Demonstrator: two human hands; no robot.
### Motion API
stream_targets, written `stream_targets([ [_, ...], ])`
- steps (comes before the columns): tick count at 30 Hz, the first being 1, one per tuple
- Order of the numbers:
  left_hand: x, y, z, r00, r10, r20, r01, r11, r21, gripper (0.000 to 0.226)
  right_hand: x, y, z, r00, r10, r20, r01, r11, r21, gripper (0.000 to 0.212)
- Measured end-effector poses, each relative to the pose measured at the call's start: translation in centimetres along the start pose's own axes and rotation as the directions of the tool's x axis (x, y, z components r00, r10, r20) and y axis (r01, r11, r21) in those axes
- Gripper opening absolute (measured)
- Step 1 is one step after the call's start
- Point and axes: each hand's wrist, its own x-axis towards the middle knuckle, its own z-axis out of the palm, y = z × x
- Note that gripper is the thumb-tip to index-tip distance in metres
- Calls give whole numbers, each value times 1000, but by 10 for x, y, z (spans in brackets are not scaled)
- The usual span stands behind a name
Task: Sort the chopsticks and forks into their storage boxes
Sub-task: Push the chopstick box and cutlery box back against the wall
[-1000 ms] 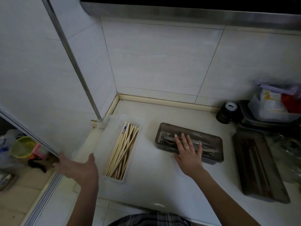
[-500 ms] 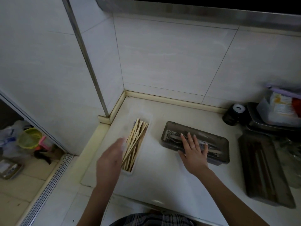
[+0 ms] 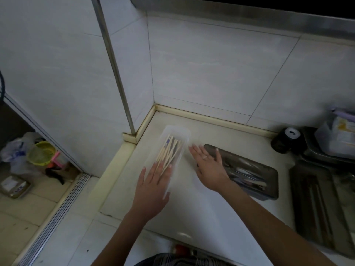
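A clear plastic box (image 3: pixel 177 132) stands in the counter corner with several wooden chopsticks (image 3: pixel 170 150) lying lengthwise in it. My left hand (image 3: pixel 153 186) lies flat on the near end of this box, fingers straight over the chopstick tips. To the right, a smoky dark box (image 3: pixel 269 179) holds several metal forks and cutlery. My right hand (image 3: pixel 208 166) rests flat, fingers spread, on the left end of the dark box and the counter between the two boxes.
A dark lid (image 3: pixel 317 210) lies on the counter at the right. Behind it stand a small black jar (image 3: pixel 287 140) and a metal tray (image 3: pixel 315 150) with a packet. Tiled walls close the corner; the counter edge drops to the floor at the left.
My left hand swung in from the left edge and came down on the chopstick box. My right hand slid from the middle of the dark box toward its left end.
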Motion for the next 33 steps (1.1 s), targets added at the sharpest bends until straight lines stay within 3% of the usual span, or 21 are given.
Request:
stream_targets([
  [10, 7, -1, -2, 997, -30, 76, 30, 1000, -1, 85, 55, -17, -4, 986, 46, 158, -32, 995, -91, 84],
  [19, 39, -11, -5, 970, -212, 122, 204, 976, 76, 93, 70, -22, -11, 996, 25, 83, -7, 978, -209, 70],
  [23, 62, -23, -7, 978, -183, 101, 168, 975, 143, 88, 71, -8, -15, 999, -22, 33, 30, 966, -257, 67],
  [26, 84, -43, -3, 996, -37, 84, 19, 980, 200, 80, 75, 10, -21, 999, -55, -2, 53, 969, -241, 56],
  [28, 99, -51, -3, 994, -21, 103, -1, 978, 210, 64, 77, 20, -25, 998, -55, -13, 51, 973, -227, 52],
  [30, 124, -55, -9, 987, -42, 155, 5, 972, 235, 67, 79, 26, -23, 1000, -21, -13, 19, 984, -178, 51],
  [33, 159, -54, -14, 926, -178, 332, 83, 956, 283, 90, 82, 36, -18, 998, 69, 7, -69, 997, -16, 58],
])
